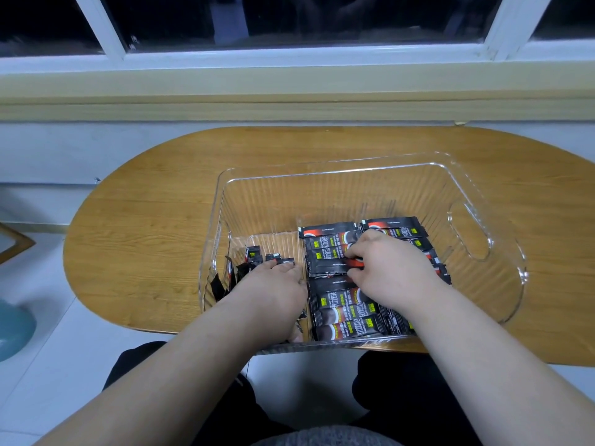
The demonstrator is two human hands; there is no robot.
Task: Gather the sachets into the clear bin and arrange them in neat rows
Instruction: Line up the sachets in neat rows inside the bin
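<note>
Alignment matters: the right hand (383, 265) pinches a coffee sachet (333, 264) in the clear bin's (257, 204) middle row, best laid flush, while the flat-fingered left hand (273, 288) steadies loose sachets (254, 255) by the left wall.

This looks like a room in a home. A small wooden worktop (161, 194) with round ends stands by a window (289, 24) with white bars, dark outside. The floor (64, 336) has pale tiles.
</note>
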